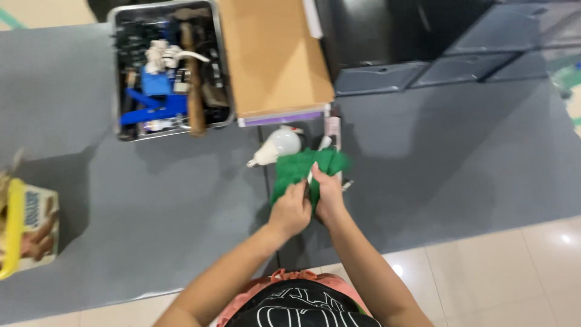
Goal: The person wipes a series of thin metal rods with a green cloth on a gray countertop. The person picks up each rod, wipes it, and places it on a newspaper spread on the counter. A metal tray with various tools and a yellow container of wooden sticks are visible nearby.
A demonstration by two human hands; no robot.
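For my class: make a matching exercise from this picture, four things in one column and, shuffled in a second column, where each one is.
Things:
1. green cloth
2. white light bulb
3. metal tool tray
4. cardboard box

Places:
A. lying on the grey mat just left of the cloth
B. far side of the mat, holding blue tools and a hammer
C. held in both hands, left hand and right hand
D. directly right of the tool tray

Pairs: 1-C, 2-A, 3-B, 4-D
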